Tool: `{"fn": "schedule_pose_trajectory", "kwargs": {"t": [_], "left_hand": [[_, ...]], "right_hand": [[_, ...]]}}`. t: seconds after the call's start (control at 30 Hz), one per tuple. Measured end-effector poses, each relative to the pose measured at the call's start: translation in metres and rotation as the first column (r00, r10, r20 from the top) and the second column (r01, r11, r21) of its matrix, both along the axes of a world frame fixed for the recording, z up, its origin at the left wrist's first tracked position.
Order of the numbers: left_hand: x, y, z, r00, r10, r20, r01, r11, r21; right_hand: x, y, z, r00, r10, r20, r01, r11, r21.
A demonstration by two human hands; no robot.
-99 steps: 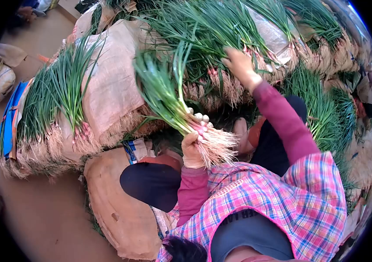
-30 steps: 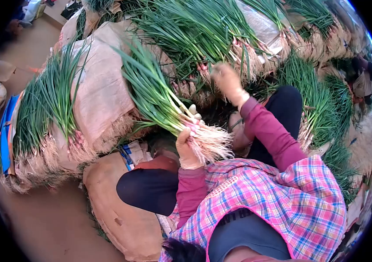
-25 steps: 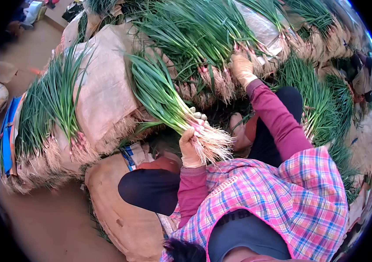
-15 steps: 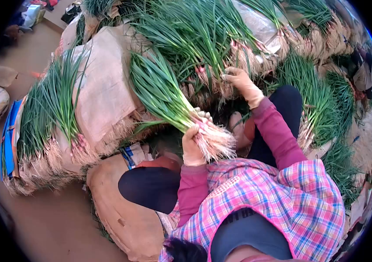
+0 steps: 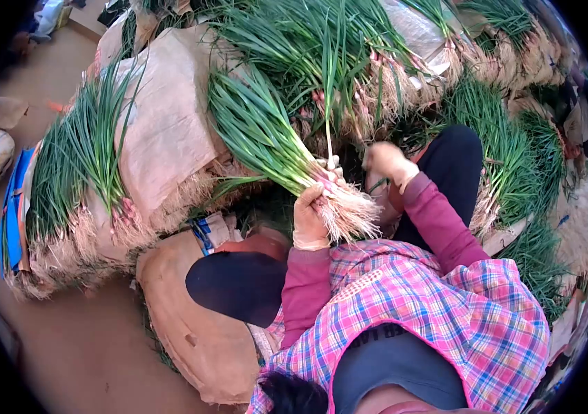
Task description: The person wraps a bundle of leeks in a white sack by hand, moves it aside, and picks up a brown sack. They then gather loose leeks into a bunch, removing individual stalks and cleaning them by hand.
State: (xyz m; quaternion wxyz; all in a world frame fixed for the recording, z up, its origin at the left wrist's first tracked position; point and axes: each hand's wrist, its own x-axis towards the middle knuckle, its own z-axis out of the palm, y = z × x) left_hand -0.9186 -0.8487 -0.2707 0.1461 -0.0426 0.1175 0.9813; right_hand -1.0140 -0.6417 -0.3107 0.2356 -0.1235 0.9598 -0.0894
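Observation:
My left hand (image 5: 312, 219), in a pale glove, is closed around a thick bunch of spring onions (image 5: 266, 138), just above its pale roots. The green leaves point up and left, and the roots hang toward my lap. A single upright stalk (image 5: 328, 124) has its white lower end against the left hand's fingertips. My right hand (image 5: 388, 165), also gloved, is by my right knee, a little right of the bunch. Its fingers look curled but are somewhat blurred. Whether anything is in them I cannot make out. Just beyond it lies a pile of spring onions (image 5: 294, 48).
More spring onions (image 5: 94, 145) lie over brown sacking (image 5: 170, 103) on the left. Another heap of spring onions (image 5: 501, 159) is at the right. A tan sheet (image 5: 197, 324) lies beside my left leg, with brown floor (image 5: 101, 345) beyond it.
My right hand has come away from the pile, moving down toward my knee. A single stalk now stands upright at my left fingers. The left hand still grips the bunch.

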Motion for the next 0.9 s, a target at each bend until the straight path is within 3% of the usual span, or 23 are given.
{"fn": "schedule_pose_trajectory", "kwargs": {"t": [0.03, 0.07, 0.1, 0.13, 0.2, 0.3, 0.4, 0.47, 0.53, 0.6, 0.63, 0.67, 0.7, 0.73, 0.77, 0.8, 0.87, 0.9], "left_hand": [[0.001, 0.0, -0.003, 1.0, 0.011, 0.023, -0.01, 0.999, -0.046], [0.003, -0.001, -0.004, 1.0, 0.002, 0.028, 0.0, 0.999, -0.041], [0.003, -0.002, -0.007, 0.999, -0.021, 0.036, 0.024, 0.995, -0.1], [0.004, -0.002, -0.01, 0.998, -0.044, 0.044, 0.05, 0.986, -0.161], [0.009, 0.002, -0.016, 0.997, -0.054, 0.063, 0.065, 0.983, -0.173], [0.012, 0.0, -0.011, 0.993, 0.0, 0.119, 0.022, 0.982, -0.186], [0.012, -0.004, -0.01, 0.991, 0.011, 0.135, 0.012, 0.986, -0.166], [0.015, -0.007, -0.005, 0.987, -0.045, 0.152, 0.062, 0.992, -0.112], [0.015, -0.006, -0.001, 0.979, -0.115, 0.167, 0.126, 0.99, -0.058], [0.013, -0.001, 0.001, 0.99, -0.024, -0.14, 0.04, 0.993, 0.11], [0.015, -0.002, 0.003, 0.98, 0.003, -0.197, 0.032, 0.984, 0.173], [0.018, -0.006, 0.01, 0.97, 0.016, -0.243, 0.04, 0.973, 0.225], [0.018, -0.008, 0.014, 0.963, 0.049, -0.265, 0.004, 0.98, 0.199], [0.018, -0.008, 0.016, 0.955, 0.088, -0.284, -0.037, 0.983, 0.178], [0.018, -0.007, 0.024, 0.967, 0.117, -0.227, -0.091, 0.988, 0.122], [0.015, -0.006, 0.026, 0.974, 0.132, -0.185, -0.121, 0.99, 0.072], [0.013, -0.002, 0.026, 0.985, 0.156, -0.078, -0.161, 0.986, -0.053], [0.008, 0.0, 0.012, 0.986, 0.119, -0.12, -0.116, 0.993, 0.03]], "right_hand": [[0.004, -0.008, -0.002, 0.971, -0.148, 0.187, 0.213, 0.891, -0.4], [0.009, -0.016, -0.005, 0.888, -0.194, 0.416, 0.445, 0.591, -0.674], [0.008, -0.026, 0.024, 0.79, -0.188, 0.584, 0.612, 0.203, -0.764], [0.002, -0.036, 0.032, 0.818, -0.12, 0.563, 0.551, -0.117, -0.826], [-0.019, -0.057, 0.04, 0.797, -0.297, 0.525, 0.514, -0.122, -0.849], [-0.012, -0.091, 0.038, 0.753, -0.274, 0.598, 0.518, -0.312, -0.796], [-0.008, -0.098, 0.031, 0.717, -0.274, 0.641, 0.534, -0.373, -0.758], [-0.008, -0.096, 0.032, 0.424, 0.034, 0.905, 0.803, -0.476, -0.359], [-0.005, -0.105, 0.043, 0.473, -0.217, 0.854, 0.733, -0.441, -0.518], [-0.022, -0.089, 0.01, 0.566, -0.113, 0.817, 0.622, -0.593, -0.512], [-0.026, -0.081, 0.006, 0.542, -0.25, 0.803, 0.573, -0.588, -0.57], [-0.02, -0.075, 0.008, 0.641, -0.452, 0.62, 0.541, -0.307, -0.783], [-0.012, -0.07, 0.002, 0.778, -0.551, 0.302, 0.433, 0.121, -0.893], [-0.001, -0.067, -0.006, 0.869, -0.492, -0.041, 0.268, 0.539, -0.798], [0.014, -0.063, 0.009, 0.829, -0.54, -0.145, 0.299, 0.648, -0.7], [0.015, -0.056, 0.004, 0.708, -0.65, -0.276, 0.301, 0.632, -0.714], [0.003, -0.038, 0.001, 0.603, -0.726, -0.331, 0.514, 0.671, -0.535], [-0.004, -0.028, -0.007, 0.709, -0.676, -0.2, 0.475, 0.668, -0.573]]}}
